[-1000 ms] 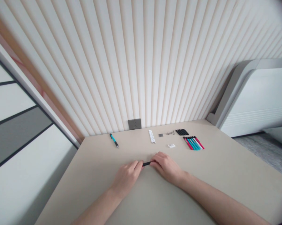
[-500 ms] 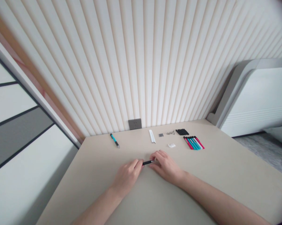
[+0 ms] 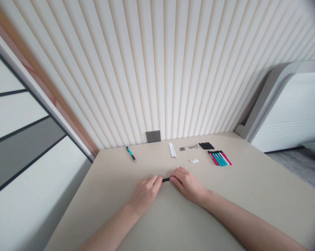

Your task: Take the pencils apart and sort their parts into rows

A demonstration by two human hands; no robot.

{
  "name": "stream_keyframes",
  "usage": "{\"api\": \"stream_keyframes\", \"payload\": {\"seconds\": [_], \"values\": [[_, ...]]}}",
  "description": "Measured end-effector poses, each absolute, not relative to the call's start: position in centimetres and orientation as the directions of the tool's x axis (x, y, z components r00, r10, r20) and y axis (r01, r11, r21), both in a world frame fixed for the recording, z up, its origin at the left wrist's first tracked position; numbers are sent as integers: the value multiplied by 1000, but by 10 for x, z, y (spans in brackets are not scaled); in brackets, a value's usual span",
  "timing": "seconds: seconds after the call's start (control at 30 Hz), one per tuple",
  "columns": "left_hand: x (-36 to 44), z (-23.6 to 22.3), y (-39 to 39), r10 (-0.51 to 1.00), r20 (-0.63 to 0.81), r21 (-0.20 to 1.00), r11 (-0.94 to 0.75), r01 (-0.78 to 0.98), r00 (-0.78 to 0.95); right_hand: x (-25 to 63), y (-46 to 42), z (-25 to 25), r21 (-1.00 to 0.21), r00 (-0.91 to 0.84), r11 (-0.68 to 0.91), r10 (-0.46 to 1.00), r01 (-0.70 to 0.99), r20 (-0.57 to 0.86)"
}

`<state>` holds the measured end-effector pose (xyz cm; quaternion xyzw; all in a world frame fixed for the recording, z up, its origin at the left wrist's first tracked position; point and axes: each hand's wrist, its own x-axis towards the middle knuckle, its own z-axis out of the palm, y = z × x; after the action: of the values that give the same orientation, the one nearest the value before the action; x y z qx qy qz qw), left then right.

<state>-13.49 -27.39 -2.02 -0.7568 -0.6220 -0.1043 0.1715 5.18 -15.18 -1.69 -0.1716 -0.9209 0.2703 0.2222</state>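
Note:
Between my two hands, low over the table, lies a pen (image 3: 166, 180) of which only a short black section shows. My left hand (image 3: 146, 191) is closed around its left part, hiding the barrel. The fingers of my right hand (image 3: 186, 183) pinch the pen's right end, so the tip is covered. Beyond my hands, a finished-looking blue and black pen (image 3: 131, 154) lies by itself to the left. White refills (image 3: 172, 150) lie side by side past my fingers, and small white parts (image 3: 194, 160) sit nearer my right hand.
Farther right are small springs (image 3: 182, 149), metal tips (image 3: 193, 146), a row of black grips (image 3: 206, 145) and several red, blue and white pen barrels (image 3: 219, 158). A dark wall socket (image 3: 153, 136) is on the ribbed wall behind the table (image 3: 115, 195).
My right fingers have closed onto the pen's right end, covering the metal tip that showed before. The whole view has shifted slightly.

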Motion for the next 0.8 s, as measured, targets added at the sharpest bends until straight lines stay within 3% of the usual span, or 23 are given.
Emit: {"api": "stream_keyframes", "payload": {"seconds": [0.13, 0.37, 0.8], "values": [[-134, -19, -274, 917, 348, -132, -158, 978, 195, 52, -153, -19, -607, -819, 763, 483, 221, 310], [-131, -18, -276, 942, 300, -95, -125, 988, 148, 53, -152, -20, -616, -846, 775, 416, 138, 333], [-128, -9, -277, 984, 179, -63, -16, 998, 27, 55, -150, -19, -673, -749, 721, 535, 163, 391]]}}
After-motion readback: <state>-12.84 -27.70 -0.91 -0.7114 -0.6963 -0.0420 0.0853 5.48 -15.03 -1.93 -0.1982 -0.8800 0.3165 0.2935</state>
